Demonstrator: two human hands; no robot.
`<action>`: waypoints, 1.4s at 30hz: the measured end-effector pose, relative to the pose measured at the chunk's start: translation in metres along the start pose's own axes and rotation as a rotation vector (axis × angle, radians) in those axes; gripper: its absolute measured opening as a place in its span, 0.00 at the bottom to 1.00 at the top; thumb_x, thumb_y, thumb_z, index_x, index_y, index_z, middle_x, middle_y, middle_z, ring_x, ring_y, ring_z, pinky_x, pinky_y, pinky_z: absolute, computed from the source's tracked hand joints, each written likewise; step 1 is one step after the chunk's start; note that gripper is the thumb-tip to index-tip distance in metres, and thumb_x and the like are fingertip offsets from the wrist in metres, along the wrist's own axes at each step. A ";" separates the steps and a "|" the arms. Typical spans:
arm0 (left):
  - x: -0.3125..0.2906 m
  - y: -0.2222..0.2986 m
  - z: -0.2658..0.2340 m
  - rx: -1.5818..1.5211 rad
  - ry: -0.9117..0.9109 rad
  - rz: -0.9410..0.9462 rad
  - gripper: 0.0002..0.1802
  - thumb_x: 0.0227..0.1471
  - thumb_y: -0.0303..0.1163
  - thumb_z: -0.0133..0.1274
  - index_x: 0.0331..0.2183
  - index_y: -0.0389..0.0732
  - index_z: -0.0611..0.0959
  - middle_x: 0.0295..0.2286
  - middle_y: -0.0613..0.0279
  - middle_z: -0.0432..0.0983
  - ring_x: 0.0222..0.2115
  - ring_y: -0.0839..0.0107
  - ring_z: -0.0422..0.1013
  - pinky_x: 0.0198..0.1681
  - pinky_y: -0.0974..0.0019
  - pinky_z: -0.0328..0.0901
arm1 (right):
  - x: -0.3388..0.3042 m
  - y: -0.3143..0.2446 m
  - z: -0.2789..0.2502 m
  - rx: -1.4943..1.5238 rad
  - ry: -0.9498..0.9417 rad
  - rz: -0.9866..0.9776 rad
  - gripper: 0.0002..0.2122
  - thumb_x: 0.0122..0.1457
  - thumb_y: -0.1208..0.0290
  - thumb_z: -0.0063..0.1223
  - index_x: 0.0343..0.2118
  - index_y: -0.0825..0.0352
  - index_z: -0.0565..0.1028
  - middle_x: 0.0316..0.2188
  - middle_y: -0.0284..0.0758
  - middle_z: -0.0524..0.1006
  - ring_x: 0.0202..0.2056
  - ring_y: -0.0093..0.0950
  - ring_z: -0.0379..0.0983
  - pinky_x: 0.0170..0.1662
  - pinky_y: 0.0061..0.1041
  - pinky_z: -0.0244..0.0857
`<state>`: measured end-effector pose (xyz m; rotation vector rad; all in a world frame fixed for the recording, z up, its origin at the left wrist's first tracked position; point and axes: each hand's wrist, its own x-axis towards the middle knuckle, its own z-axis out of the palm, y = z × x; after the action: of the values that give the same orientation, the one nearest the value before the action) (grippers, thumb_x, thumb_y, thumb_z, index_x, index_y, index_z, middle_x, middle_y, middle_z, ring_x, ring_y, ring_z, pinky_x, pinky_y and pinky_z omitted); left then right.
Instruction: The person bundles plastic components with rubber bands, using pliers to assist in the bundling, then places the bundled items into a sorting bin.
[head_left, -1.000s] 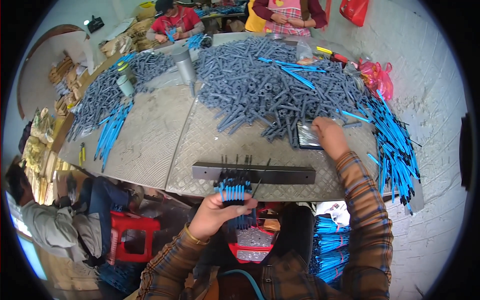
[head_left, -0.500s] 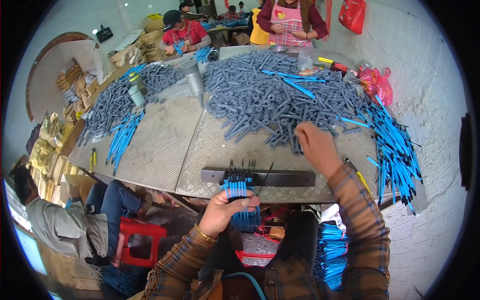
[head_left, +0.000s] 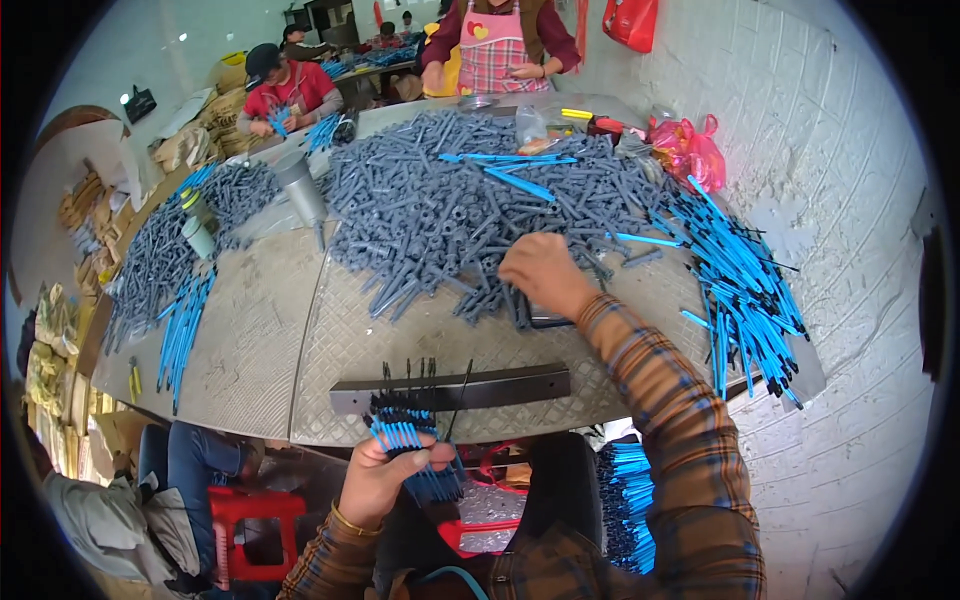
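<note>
My left hand (head_left: 378, 477) grips a bundle of blue pen refills with black tips (head_left: 408, 440) below the table's front edge. Just above it a dark metal bar (head_left: 500, 385) lies along the edge with several thin black rods standing in it. My right hand (head_left: 543, 272) reaches forward onto the near side of a big heap of grey plastic pen barrels (head_left: 450, 200), fingers curled down into the pieces. What the fingers hold is hidden. A dark flat object (head_left: 548, 318) lies under the wrist.
Blue pens with black tips (head_left: 745, 285) are piled at the right of the metal table (head_left: 260, 340). Another grey heap (head_left: 155, 265) and blue pens lie left. A grey funnel (head_left: 298, 188), pink bags (head_left: 690, 150), a red stool (head_left: 240, 520). Other people work at the far end.
My right hand has moved left and forward from the table's right part into the grey heap. The left hand with the blue bundle stays below the bar.
</note>
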<state>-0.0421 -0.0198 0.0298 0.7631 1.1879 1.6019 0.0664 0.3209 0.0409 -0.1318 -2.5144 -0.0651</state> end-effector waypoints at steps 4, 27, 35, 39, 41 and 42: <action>0.004 0.004 0.004 0.006 0.022 -0.014 0.09 0.47 0.20 0.48 0.35 0.35 0.76 0.30 0.49 0.76 0.32 0.60 0.74 0.37 0.60 0.68 | -0.006 -0.012 -0.007 0.072 0.168 0.110 0.05 0.49 0.71 0.50 0.31 0.62 0.71 0.25 0.32 0.72 0.32 0.30 0.68 0.37 0.32 0.59; -0.001 -0.005 0.000 -0.012 -0.074 0.087 0.10 0.50 0.23 0.49 0.38 0.36 0.76 0.33 0.57 0.76 0.33 0.72 0.72 0.40 0.68 0.67 | -0.019 -0.194 -0.081 0.569 0.068 0.128 0.09 0.51 0.75 0.48 0.37 0.62 0.72 0.25 0.37 0.73 0.26 0.36 0.71 0.28 0.30 0.64; -0.002 -0.003 0.001 -0.010 -0.061 0.082 0.11 0.50 0.22 0.49 0.38 0.36 0.76 0.32 0.58 0.76 0.32 0.73 0.72 0.39 0.68 0.67 | -0.017 -0.195 -0.082 0.554 0.038 0.134 0.10 0.51 0.76 0.48 0.37 0.62 0.72 0.24 0.36 0.73 0.26 0.36 0.71 0.28 0.30 0.64; -0.001 -0.004 0.001 0.013 -0.076 0.089 0.11 0.50 0.23 0.50 0.38 0.36 0.76 0.32 0.58 0.76 0.33 0.73 0.72 0.39 0.68 0.67 | -0.019 -0.193 -0.077 0.566 0.122 0.098 0.10 0.50 0.75 0.49 0.37 0.61 0.72 0.22 0.35 0.72 0.25 0.35 0.70 0.26 0.30 0.63; -0.002 -0.005 0.001 0.027 -0.075 0.089 0.11 0.50 0.23 0.50 0.38 0.36 0.76 0.32 0.58 0.76 0.33 0.73 0.72 0.39 0.68 0.67 | -0.017 -0.195 -0.083 0.506 0.077 0.088 0.11 0.49 0.75 0.48 0.37 0.61 0.72 0.21 0.35 0.72 0.24 0.34 0.70 0.25 0.30 0.63; -0.002 -0.005 0.001 0.041 -0.077 0.090 0.11 0.50 0.23 0.50 0.38 0.36 0.76 0.33 0.58 0.76 0.33 0.73 0.72 0.39 0.69 0.67 | -0.016 -0.196 -0.088 0.445 0.031 0.079 0.11 0.49 0.74 0.48 0.37 0.61 0.71 0.21 0.34 0.71 0.23 0.34 0.71 0.24 0.30 0.63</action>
<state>-0.0389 -0.0211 0.0259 0.9075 1.1483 1.6106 0.1091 0.1180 0.0993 -0.0463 -2.4242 0.5158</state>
